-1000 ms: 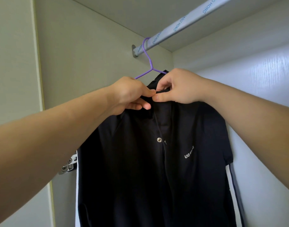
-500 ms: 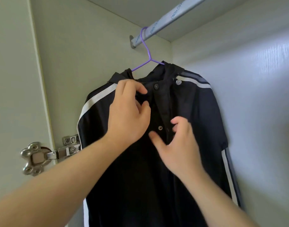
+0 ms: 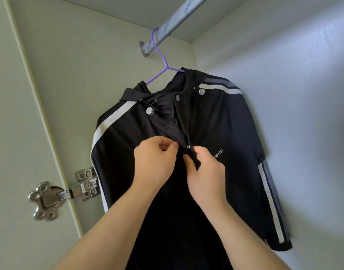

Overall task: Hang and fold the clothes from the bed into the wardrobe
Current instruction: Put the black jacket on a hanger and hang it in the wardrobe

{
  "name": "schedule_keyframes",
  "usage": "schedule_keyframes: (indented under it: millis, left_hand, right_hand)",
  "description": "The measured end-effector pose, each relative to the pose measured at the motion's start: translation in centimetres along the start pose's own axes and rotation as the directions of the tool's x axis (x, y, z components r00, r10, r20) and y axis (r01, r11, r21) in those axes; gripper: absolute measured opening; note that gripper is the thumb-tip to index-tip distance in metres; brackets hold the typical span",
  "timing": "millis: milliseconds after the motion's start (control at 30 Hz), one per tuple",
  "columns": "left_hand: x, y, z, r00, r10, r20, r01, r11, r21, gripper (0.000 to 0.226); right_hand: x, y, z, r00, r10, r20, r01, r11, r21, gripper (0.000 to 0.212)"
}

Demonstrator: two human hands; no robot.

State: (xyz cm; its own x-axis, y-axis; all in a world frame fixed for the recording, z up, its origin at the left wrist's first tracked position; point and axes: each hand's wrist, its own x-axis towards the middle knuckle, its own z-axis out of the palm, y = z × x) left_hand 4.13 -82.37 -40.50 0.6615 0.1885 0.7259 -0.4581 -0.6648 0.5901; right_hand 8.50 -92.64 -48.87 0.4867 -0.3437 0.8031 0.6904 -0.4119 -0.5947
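Hanging from the rail [image 3: 175,18], the black jacket [image 3: 225,123] was pinched by the left hand [image 3: 155,164] at eight o'clock of its snap [image 3: 188,146], right hand [image 3: 208,174] at four, presumably for fastening.

**Jacket crowds the wardrobe's far corner; the rail's near stretch is open**
The hanger [image 3: 160,55] sits at the wall end of the rail [image 3: 176,17], so the jacket [image 3: 229,121] hangs close to the side wall [image 3: 89,65], with one sleeve close against the back wall [image 3: 293,94]. The rail's nearer stretch is bare, with open air beneath. A metal hinge [image 3: 56,197] juts out at the door edge, just beside the other sleeve. The left hand [image 3: 153,162] and right hand [image 3: 208,172] pinch the jacket front, blocking its middle.
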Motion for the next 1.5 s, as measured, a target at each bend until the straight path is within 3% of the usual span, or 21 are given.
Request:
schedule_keyframes:
  millis: [267,467,700,1033,1167,1267,1400,1500]
  left_hand:
    - [0.2,0.4,0.4,0.987,-0.106,0.121,0.130,0.968,-0.213,0.016]
    - [0.7,0.6,0.0,0.989,-0.088,0.120,0.106,0.983,-0.152,0.013]
    - [1.8,1.5,-1.6,0.997,-0.059,0.053,0.064,0.992,-0.110,0.019]
    - [0.7,1.5,-1.2,0.994,-0.031,0.102,0.035,0.998,-0.042,0.019]
    - [-1.4,0.1,-0.2,0.990,-0.062,0.128,0.066,0.998,-0.022,0.019]
    - [-4.0,-1.9,1.1,0.979,-0.103,0.174,0.103,0.995,0.011,0.019]
    - [-8.6,-5.6,3.0,0.944,-0.199,0.263,0.183,0.980,0.084,0.026]
    - [-12.4,-8.9,4.4,0.886,-0.313,0.341,0.281,0.949,0.140,0.033]
  right_hand:
    - [0.2,-0.8,-0.1,0.995,-0.091,-0.047,0.091,0.996,-0.004,0.030]
    - [0.8,-0.5,0.5,0.963,-0.219,-0.158,0.217,0.976,-0.031,0.021]
    - [1.1,-1.0,1.0,0.973,-0.184,-0.143,0.179,0.983,-0.043,0.022]
    - [1.1,-1.3,0.5,0.979,-0.170,-0.114,0.169,0.985,-0.016,0.017]
    - [-0.7,0.3,-0.8,0.999,-0.026,0.031,0.026,1.000,0.013,0.040]
    - [-4.0,3.6,-1.6,0.980,0.127,0.154,-0.112,0.988,-0.102,0.062]
    - [-10.9,9.3,-1.5,0.908,0.336,0.252,-0.267,0.925,-0.270,0.068]
    - [-16.1,13.0,-1.8,0.803,0.523,0.286,-0.425,0.838,-0.342,0.067]
